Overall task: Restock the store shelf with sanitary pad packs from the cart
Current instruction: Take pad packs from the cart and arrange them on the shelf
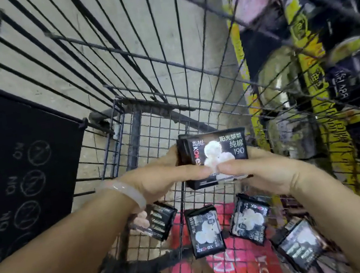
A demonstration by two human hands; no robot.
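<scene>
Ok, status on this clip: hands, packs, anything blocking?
Left hand and right hand gripping held pack above cart. Four packs left on cart floor. Nothing blocking.

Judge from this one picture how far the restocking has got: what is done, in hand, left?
Done: cannot tell; the shelf is blurred. In hand: both the left hand and right hand hold a black pad pack above the cart. Left: four packs lie on the cart floor.
</scene>
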